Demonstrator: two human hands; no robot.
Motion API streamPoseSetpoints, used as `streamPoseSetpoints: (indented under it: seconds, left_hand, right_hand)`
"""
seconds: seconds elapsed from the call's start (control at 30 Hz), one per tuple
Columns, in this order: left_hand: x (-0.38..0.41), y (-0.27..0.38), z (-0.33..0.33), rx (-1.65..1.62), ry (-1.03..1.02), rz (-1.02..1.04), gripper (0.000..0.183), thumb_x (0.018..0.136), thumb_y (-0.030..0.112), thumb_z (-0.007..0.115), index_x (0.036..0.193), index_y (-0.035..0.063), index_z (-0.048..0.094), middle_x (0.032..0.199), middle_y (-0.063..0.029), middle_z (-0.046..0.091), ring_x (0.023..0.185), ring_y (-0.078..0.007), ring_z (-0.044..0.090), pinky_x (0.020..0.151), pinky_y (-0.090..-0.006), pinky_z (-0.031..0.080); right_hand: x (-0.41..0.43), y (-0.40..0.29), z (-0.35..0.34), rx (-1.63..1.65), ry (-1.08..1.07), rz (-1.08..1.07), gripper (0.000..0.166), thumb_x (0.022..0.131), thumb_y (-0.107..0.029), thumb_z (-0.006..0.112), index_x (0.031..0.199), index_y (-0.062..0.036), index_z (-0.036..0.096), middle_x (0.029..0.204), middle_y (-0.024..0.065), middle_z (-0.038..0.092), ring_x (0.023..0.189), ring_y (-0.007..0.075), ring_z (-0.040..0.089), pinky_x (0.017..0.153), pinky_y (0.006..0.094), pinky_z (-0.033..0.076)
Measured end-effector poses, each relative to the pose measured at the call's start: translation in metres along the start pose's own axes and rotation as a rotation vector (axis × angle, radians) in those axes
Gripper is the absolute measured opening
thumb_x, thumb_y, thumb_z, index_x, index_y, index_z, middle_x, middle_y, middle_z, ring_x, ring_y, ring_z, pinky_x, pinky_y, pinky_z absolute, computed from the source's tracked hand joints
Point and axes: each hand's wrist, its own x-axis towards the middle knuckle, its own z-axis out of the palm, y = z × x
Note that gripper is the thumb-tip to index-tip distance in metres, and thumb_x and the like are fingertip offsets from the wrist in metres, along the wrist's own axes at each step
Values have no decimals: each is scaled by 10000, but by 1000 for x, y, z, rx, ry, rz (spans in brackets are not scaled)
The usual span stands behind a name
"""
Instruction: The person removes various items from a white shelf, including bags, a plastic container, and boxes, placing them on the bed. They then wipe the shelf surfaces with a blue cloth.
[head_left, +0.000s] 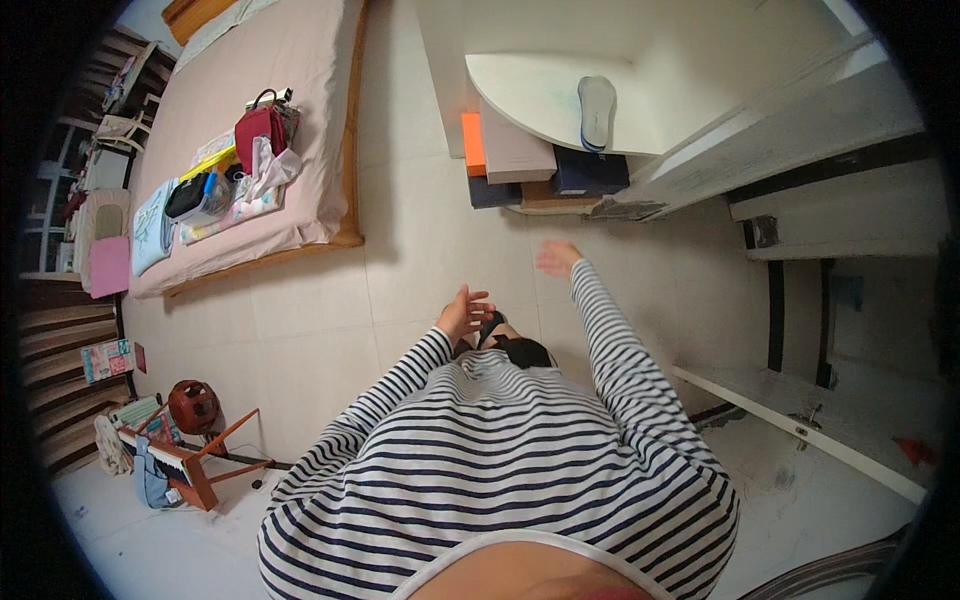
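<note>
My left hand (465, 313) hangs in front of my body with its fingers apart and holds nothing. Farther forward and to the right, my right hand (559, 258) is blurred by motion; its fingers look spread and nothing shows in them. Ahead of that hand, a rounded white corner shelf (540, 82) carries what looks like grey insoles (597, 112) with a blue edge. Beneath the shelf are stacked a pale pink box (517, 146), an orange box (473, 144) and dark blue boxes (591, 172). Neither hand touches any of these.
At left stands a bed (322, 150) with a dark red handbag (259, 139), folded cloths and a clear container (206, 202) on it. A keyboard on a wooden stand (172, 472) and a brown stool (195, 407) are at lower left. An opened door (802, 431) is at right.
</note>
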Motion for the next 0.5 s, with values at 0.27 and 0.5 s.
streamPoseSetpoints:
  seconds: [0.27,0.5]
  left_hand:
    - [194,-40,-89,218,-5,18,725,859,642,174,1273,91,398,1109,-87,555,1016,-235,523,902,-416,361]
    - [334,-34,-130,239,-71,207,641,885,593,207,1250,108,412,1088,-61,562,996,-204,529,892,-404,365]
  right_hand:
    - [129,-9,30,482,-16,-220,841,799,-471,576,1387,-57,139,1369,209,273,1227,332,350,989,467,315]
    - [273,-65,30,753,81,-503,1067,674,-608,618,1413,-140,7,1447,186,-28,1332,363,-6,1020,590,36]
